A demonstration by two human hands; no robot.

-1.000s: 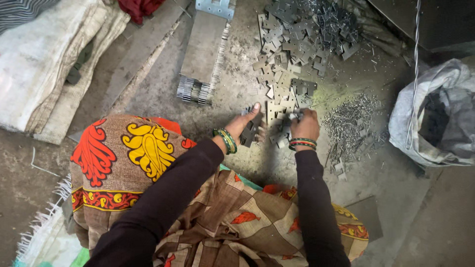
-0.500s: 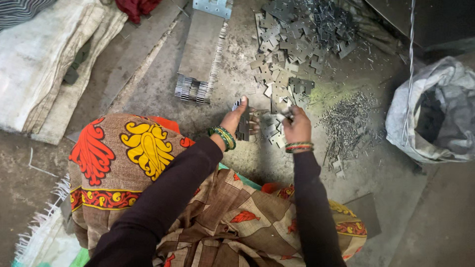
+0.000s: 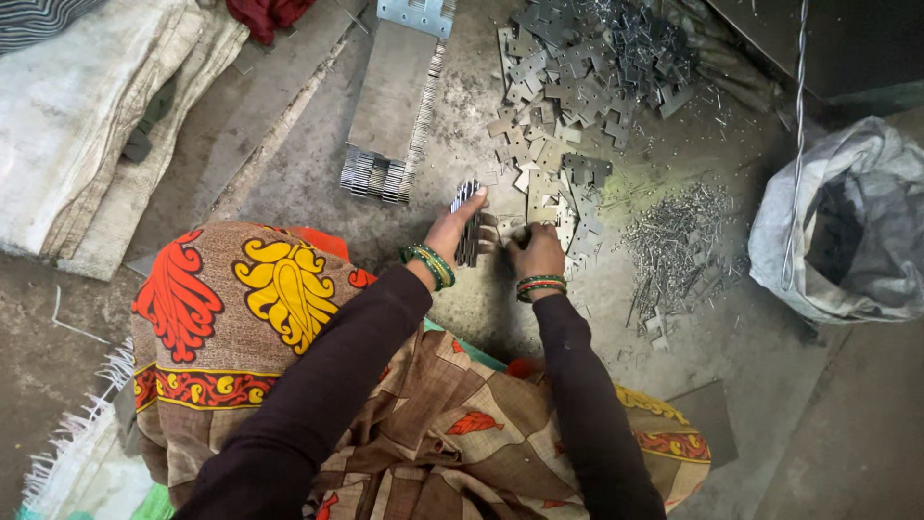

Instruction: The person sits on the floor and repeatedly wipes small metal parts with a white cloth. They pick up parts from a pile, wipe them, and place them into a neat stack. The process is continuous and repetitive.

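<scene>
My left hand (image 3: 452, 229) grips an upright stack of thin metal plates (image 3: 469, 231) standing on edge on the floor. Right beside it, my right hand (image 3: 535, 252) is closed on a single flat metal plate (image 3: 507, 231), holding it against the stack's side. Both wrists wear green and red bangles. Just beyond my right hand lie several loose flat plates (image 3: 553, 207), and a big heap of the same cut plates (image 3: 587, 67) spreads at the top. My patterned cloth-covered knees fill the lower part of the view.
A long packed row of stacked plates (image 3: 395, 106) lies up and left of my hands. A pile of thin metal pins (image 3: 674, 246) sits right of them. A grey open sack (image 3: 847, 226) stands at the right edge. Folded sacking (image 3: 87, 125) lies at left.
Both hands have drawn slightly back toward me with the stack. My right hand has come down from the loose plates and now presses a plate to the stack.
</scene>
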